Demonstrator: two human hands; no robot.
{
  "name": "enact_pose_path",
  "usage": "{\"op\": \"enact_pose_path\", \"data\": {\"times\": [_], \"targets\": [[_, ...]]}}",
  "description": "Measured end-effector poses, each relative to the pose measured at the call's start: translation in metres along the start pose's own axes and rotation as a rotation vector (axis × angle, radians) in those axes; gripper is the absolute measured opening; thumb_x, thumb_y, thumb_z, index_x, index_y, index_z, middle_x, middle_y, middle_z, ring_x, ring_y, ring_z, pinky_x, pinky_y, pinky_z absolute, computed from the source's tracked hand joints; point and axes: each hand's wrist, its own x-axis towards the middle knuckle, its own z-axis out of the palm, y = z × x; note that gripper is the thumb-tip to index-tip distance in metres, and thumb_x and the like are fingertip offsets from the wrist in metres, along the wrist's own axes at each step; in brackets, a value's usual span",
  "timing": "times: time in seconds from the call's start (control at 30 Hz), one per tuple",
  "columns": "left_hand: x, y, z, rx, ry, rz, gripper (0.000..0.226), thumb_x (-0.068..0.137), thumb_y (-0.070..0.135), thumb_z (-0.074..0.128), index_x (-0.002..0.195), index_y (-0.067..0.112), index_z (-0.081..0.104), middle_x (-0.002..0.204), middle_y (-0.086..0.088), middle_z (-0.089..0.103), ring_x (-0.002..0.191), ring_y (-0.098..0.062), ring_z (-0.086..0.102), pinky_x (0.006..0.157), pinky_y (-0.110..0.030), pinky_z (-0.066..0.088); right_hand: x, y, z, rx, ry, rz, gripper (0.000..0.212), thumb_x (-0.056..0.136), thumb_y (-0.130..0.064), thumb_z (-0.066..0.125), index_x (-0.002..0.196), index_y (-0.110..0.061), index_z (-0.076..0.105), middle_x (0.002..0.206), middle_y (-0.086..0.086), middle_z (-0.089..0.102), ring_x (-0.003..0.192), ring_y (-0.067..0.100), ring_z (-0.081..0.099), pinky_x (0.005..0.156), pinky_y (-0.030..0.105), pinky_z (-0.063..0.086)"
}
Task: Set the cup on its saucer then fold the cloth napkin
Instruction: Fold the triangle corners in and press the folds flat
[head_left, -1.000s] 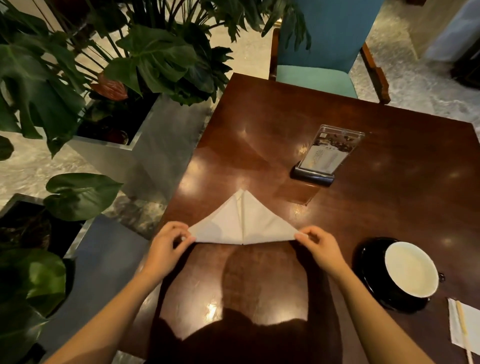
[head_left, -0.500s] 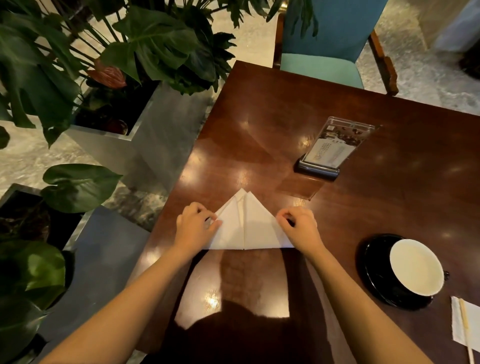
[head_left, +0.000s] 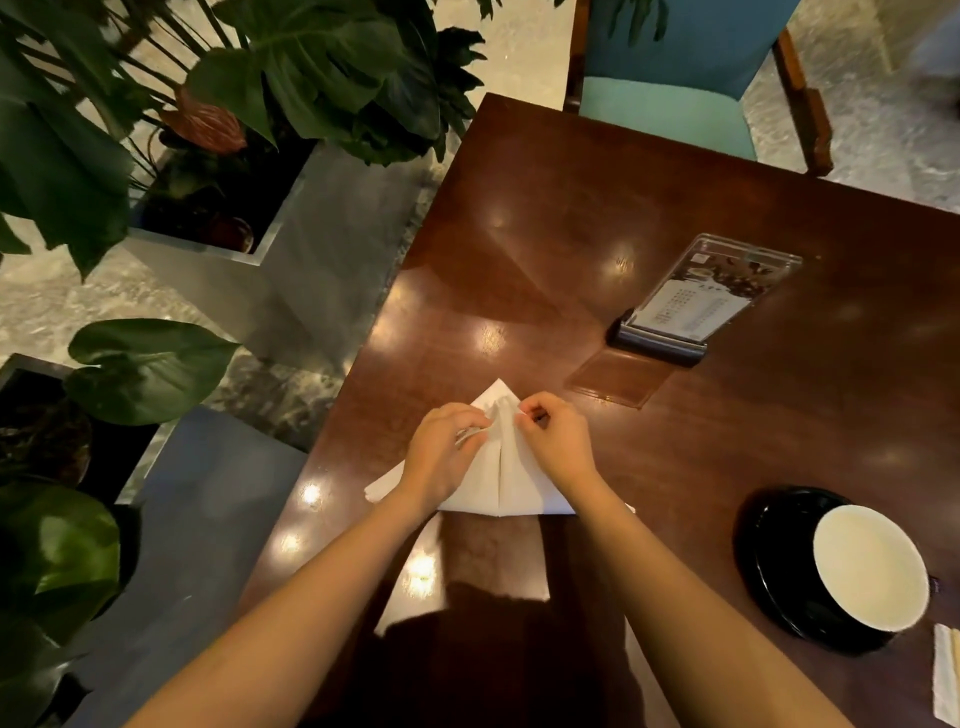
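Observation:
A white cloth napkin (head_left: 511, 480) lies folded into a triangle on the dark wooden table (head_left: 597, 218), its peak pointing away from me. My left hand (head_left: 447, 457) and my right hand (head_left: 558, 441) each pinch a corner flap and hold it up near the peak, on either side of the centre crease. A white cup (head_left: 870, 566) stands on its black saucer (head_left: 769, 566) at the right, well apart from both hands.
A clear menu stand (head_left: 696, 306) stands beyond the napkin. A paper packet (head_left: 945, 670) lies at the right edge. Planters with large leaves (head_left: 208, 218) line the table's left edge. A teal chair (head_left: 675, 104) is at the far side.
Both hands have carried the napkin's two bottom corners inward and up to the peak, so the wide triangle is now narrower. The cup and saucer have not moved.

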Motion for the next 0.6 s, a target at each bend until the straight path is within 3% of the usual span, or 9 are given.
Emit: {"op": "enact_pose_path", "data": {"times": [0.1, 0.23, 0.43, 0.53, 0.6], "targets": [[0.003, -0.005, 0.005, 0.047, -0.001, -0.023, 0.017, 0.086, 0.007, 0.058, 0.100, 0.008, 0.068, 0.110, -0.006, 0.062, 0.103, -0.021, 0.056, 0.083, -0.020, 0.037, 0.004, -0.002, -0.002, -0.026, -0.031, 0.043, 0.011, 0.089, -0.013, 0.054, 0.094, -0.015, 0.063, 0.089, 0.005, 0.065, 0.085, 0.019, 0.055, 0.075, 0.032, 0.046], [0.008, -0.005, 0.010, 0.101, -0.017, -0.034, 0.025, 0.085, 0.010, 0.057, 0.109, 0.015, 0.057, 0.112, -0.003, 0.057, 0.101, -0.020, 0.053, 0.081, -0.026, 0.040, 0.012, -0.016, -0.004, -0.080, -0.080, 0.030, 0.025, 0.094, -0.026, 0.050, 0.102, -0.011, 0.068, 0.095, 0.006, 0.070, 0.080, 0.017, 0.058, 0.067, 0.027, 0.043], [0.013, -0.006, 0.008, 0.060, -0.024, -0.062, 0.031, 0.080, 0.014, 0.060, 0.107, 0.019, 0.047, 0.100, 0.007, 0.053, 0.089, -0.014, 0.048, 0.071, -0.025, 0.037, 0.023, -0.025, 0.000, -0.180, -0.212, 0.044, 0.047, 0.079, -0.045, 0.067, 0.112, -0.012, 0.062, 0.103, 0.004, 0.068, 0.091, 0.020, 0.062, 0.064, 0.026, 0.044], [0.016, -0.009, 0.006, 0.062, -0.053, -0.050, 0.035, 0.079, 0.016, 0.063, 0.110, 0.018, 0.047, 0.105, 0.004, 0.052, 0.090, -0.013, 0.044, 0.076, -0.026, 0.036, 0.025, -0.025, 0.003, -0.191, -0.215, 0.026, 0.037, 0.080, -0.035, 0.070, 0.109, -0.013, 0.064, 0.107, 0.005, 0.068, 0.097, 0.021, 0.063, 0.072, 0.032, 0.050], [0.017, -0.014, -0.001, 0.089, -0.083, -0.033, 0.038, 0.078, 0.022, 0.067, 0.112, 0.019, 0.049, 0.107, 0.005, 0.051, 0.094, -0.012, 0.042, 0.081, -0.030, 0.038, 0.025, -0.024, 0.004, -0.186, -0.201, 0.017, 0.029, 0.083, -0.029, 0.069, 0.107, -0.013, 0.066, 0.106, 0.006, 0.069, 0.095, 0.021, 0.063, 0.070, 0.030, 0.047]]}}
